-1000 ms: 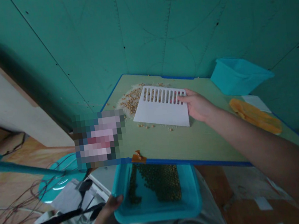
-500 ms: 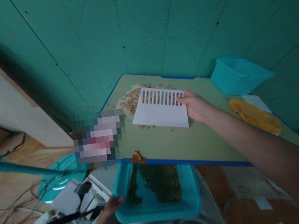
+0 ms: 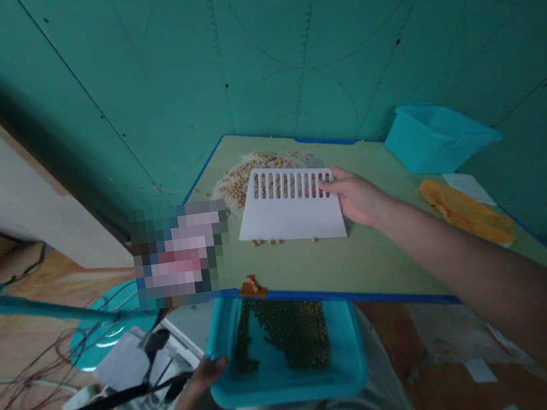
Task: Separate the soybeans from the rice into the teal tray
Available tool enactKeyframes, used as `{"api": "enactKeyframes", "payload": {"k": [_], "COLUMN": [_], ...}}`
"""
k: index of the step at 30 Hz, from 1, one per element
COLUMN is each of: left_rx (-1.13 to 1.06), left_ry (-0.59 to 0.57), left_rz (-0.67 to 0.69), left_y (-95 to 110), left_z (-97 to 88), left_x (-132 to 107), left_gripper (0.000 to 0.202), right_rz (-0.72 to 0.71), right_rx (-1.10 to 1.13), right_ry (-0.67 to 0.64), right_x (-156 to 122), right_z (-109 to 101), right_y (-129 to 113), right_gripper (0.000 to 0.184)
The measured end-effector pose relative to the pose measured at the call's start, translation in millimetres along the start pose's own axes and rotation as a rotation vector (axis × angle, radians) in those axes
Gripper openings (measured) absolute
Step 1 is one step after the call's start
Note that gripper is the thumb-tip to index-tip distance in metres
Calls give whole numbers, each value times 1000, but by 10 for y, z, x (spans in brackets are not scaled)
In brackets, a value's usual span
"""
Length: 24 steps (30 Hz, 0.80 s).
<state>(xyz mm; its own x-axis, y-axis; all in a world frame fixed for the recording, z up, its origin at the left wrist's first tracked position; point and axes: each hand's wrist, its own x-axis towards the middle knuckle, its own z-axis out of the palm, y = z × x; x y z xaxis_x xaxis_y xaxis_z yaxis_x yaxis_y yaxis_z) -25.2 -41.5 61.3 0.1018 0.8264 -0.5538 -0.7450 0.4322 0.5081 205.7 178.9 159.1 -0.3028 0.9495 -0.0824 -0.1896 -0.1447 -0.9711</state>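
Note:
My right hand (image 3: 359, 198) grips the right edge of a white slotted scraper board (image 3: 289, 214) that stands on the green table (image 3: 342, 263). A pile of tan beans (image 3: 249, 174) lies behind the board at the table's far left, and a few loose beans sit at its near edge. Below the table's front edge, my left hand (image 3: 206, 374) holds the left rim of a teal tray (image 3: 290, 386). A layer of beans covers part of the tray's floor.
A teal bin (image 3: 433, 137) stands at the table's back right, with an orange cloth (image 3: 466, 212) beside it. A blurred patch sits at the table's left corner. Cables, a teal plate (image 3: 101, 328) and a black strap lie on the floor to the left.
My right hand has drawn the white board a little toward the table's front edge and leftward, uncovering more of the bean pile behind it. The tray and left hand stay put.

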Motion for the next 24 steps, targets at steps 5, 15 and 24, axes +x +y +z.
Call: {"api": "enactKeyframes", "payload": {"k": [5,15,24], "left_rx": [1,-8,19], "left_ry": [23,-75,17], "left_rz": [-3,7,13], "left_y": [21,8,25], "left_z": [15,44,75], "left_x": [4,40,-6], "left_gripper": [25,28,32], "right_rz": [31,76,140], "right_rx": [-23,4,3], "right_ry": [-27,-62,-47], "right_x": [-36,-124,-204], "right_z": [39,57,-6], "right_y": [-18,-26,-40], "right_gripper": [13,19,19]}}
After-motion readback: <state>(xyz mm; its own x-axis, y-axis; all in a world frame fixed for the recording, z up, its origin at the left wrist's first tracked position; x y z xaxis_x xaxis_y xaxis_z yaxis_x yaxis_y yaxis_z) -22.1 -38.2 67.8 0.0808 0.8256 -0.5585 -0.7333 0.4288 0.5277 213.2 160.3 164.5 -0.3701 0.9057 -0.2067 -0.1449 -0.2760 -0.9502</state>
